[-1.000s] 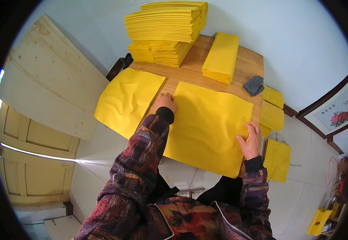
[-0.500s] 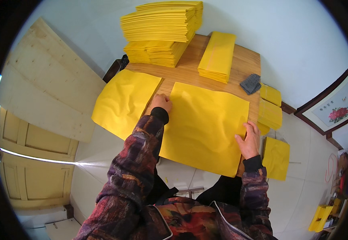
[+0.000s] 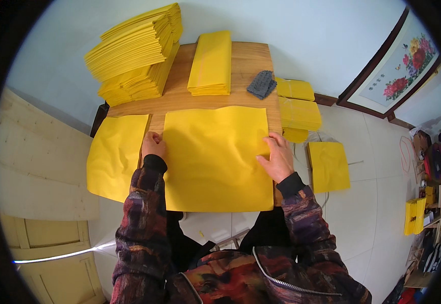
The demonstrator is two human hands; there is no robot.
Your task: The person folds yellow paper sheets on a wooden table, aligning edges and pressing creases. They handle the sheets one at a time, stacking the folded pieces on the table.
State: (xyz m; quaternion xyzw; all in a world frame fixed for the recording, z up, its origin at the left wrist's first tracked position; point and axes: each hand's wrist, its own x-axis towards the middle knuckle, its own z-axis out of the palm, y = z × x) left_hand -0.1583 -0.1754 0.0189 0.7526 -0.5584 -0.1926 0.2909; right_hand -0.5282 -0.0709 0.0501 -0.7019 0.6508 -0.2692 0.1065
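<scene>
So, the wooden table (image 3: 251, 55) takes up most of the middle, with a light wood board (image 3: 40, 157) propped off to its left. At the table's back left corner there's a tall, slightly leaning stack of folded yellow pieces (image 3: 134, 53). Flat in front of the person is the big yellow sheet (image 3: 215, 162), a bit rippled, its near edge toward the person's legs. Another yellow sheet (image 3: 116, 157) lies to the left of it, a strip of bare wood between them. Behind the big one sits a long folded yellow bundle (image 3: 210, 63).

Hands next: the right hand (image 3: 279, 157) is on the big sheet's right edge, thumb and fingers spread apart, thumb on top, so not clamped on anything I can see. The left hand (image 3: 154, 145) is curled up loosely at the left edge, between the two sheets; can't tell if it's pinching the edge, fingertips are hidden. Smallest bit is a crumpled dark grey knit thing (image 3: 262, 84), right of the bundle.
</scene>
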